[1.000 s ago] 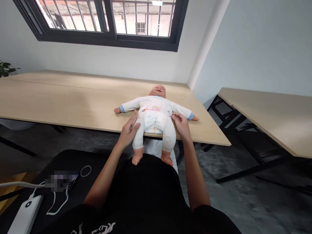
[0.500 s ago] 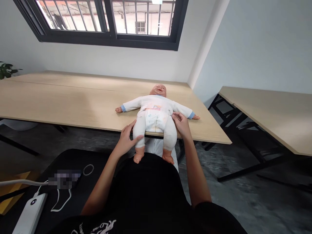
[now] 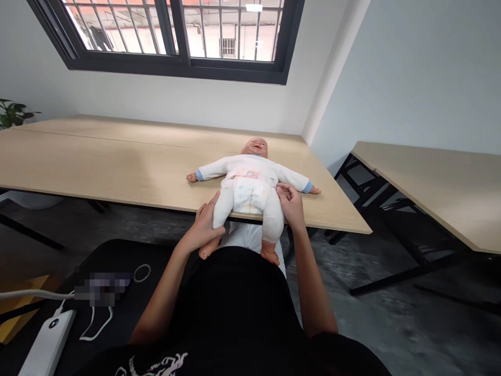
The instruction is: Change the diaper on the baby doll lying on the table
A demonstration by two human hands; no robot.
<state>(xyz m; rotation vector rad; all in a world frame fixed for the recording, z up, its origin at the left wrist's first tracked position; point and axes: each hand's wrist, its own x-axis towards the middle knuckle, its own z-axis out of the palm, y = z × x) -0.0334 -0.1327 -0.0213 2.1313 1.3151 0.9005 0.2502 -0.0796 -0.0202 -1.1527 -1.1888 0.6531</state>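
Observation:
A baby doll [image 3: 254, 166] lies on its back at the table's front edge, arms spread and legs hanging over. It has a white top with blue cuffs and a white printed diaper [image 3: 249, 195] around its hips. My left hand [image 3: 204, 224] is wrapped around the doll's leg on the left, with the thumb across the shin. On the other side, my right hand [image 3: 290, 203] is at the doll's hip, fingers curled in a pinch at the side edge of the diaper. The fingertips there are partly hidden.
The wooden table [image 3: 164, 175] runs along the wall under a barred window [image 3: 176, 62]. Another table [image 3: 438, 183] stands at the right. On a black seat [image 3: 129, 308] at the lower left lie a white power bank [image 3: 49, 342], cables and a bracelet [image 3: 142, 272].
My left hand has closed farther around the doll's leg and swung its foot to the left. The fingers of my right hand have curled in at the hip.

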